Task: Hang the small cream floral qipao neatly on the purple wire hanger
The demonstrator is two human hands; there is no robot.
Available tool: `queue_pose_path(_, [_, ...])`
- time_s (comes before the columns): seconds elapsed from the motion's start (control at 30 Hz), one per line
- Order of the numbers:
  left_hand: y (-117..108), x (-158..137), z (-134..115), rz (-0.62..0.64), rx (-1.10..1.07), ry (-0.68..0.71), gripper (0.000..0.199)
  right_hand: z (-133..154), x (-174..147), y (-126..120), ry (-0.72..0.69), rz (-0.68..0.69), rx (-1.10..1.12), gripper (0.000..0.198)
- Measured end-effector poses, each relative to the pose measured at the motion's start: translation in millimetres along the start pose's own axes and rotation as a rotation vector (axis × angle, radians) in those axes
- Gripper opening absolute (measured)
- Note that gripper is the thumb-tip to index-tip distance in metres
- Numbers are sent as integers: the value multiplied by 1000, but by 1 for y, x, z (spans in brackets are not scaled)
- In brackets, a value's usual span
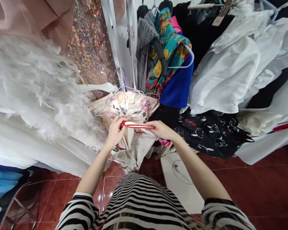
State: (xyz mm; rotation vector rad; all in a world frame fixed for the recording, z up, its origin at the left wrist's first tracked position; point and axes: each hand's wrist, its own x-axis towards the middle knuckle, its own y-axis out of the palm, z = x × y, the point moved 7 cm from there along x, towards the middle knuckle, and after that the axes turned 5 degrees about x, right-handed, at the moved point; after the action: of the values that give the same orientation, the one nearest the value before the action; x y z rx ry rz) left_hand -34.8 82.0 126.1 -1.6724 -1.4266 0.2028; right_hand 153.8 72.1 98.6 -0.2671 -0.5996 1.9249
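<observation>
My left hand [116, 130] pinches one end of a red-and-white striped band [138, 126], which looks like a strap or waistband. Its other end is between the fingers of my right hand [162, 130], so the band is stretched level between the two. Below and behind it hangs a cream garment [134, 148] with red trim; whether the band is part of it I cannot tell. Just beyond my hands, a lilac wire hanger [127, 88] lies over a floral cream garment [124, 101]. The fingertips of both hands are partly hidden by the cloth.
White feathered clothing [38, 86] hangs at left, beside a sequined dress [91, 41]. A teal floral garment [168, 48], a blue cloth [177, 86] and white satin clothes [230, 73] hang at right. A white board [180, 182] lies on the red tiled floor [249, 188]. A metal-framed chair [21, 204] stands lower left.
</observation>
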Motion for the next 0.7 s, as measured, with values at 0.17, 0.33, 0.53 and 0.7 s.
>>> queue_pose_path(0.17, [17,4,23,106,31,6,25,-2,-5,23,30,315,7,26])
queue_pose_path(0.33, [26,11,37,179,39,-6,17,-12,-6,16,41,188,82,27])
queue_pose_path(0.53, [-15,31,63,-57,197,-35,20,-38,-3,-4,106,-156,128,23])
queue_pose_path(0.7, [-70,42,101,-360,405,-146,41,-59,-3,-3,230,-238,314,21])
